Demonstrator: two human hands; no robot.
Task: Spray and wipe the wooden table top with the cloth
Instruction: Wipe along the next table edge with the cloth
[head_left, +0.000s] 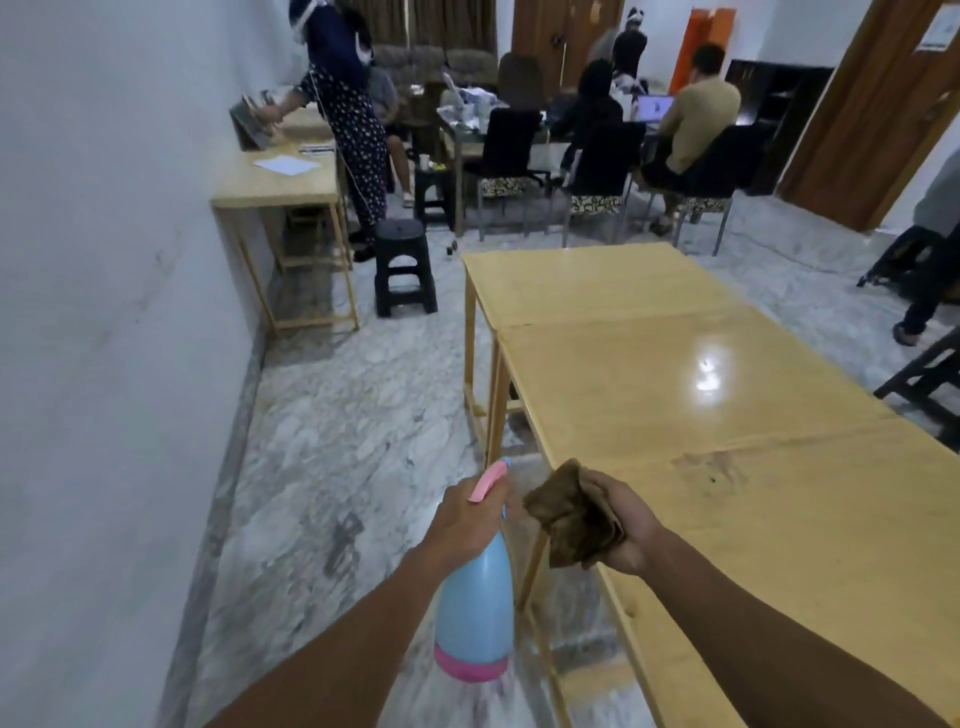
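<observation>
My left hand (467, 519) grips the neck of a light blue spray bottle (475, 608) with a pink trigger head and pink base, held over the floor just left of the table. My right hand (626, 525) holds a crumpled brown cloth (571, 519) above the near left edge of the wooden table top (779, 545). The light wood table runs away to the right and joins further tables of the same kind (597, 286). A smudged dark patch (711, 465) shows on the top a little beyond the cloth.
A white wall runs along the left. Marble floor (363, 415) lies between wall and table. A black stool (402, 265) and a small wooden desk (280, 187) stand ahead on the left. Several people sit or stand at the far end. Dark chairs stand at the right edge.
</observation>
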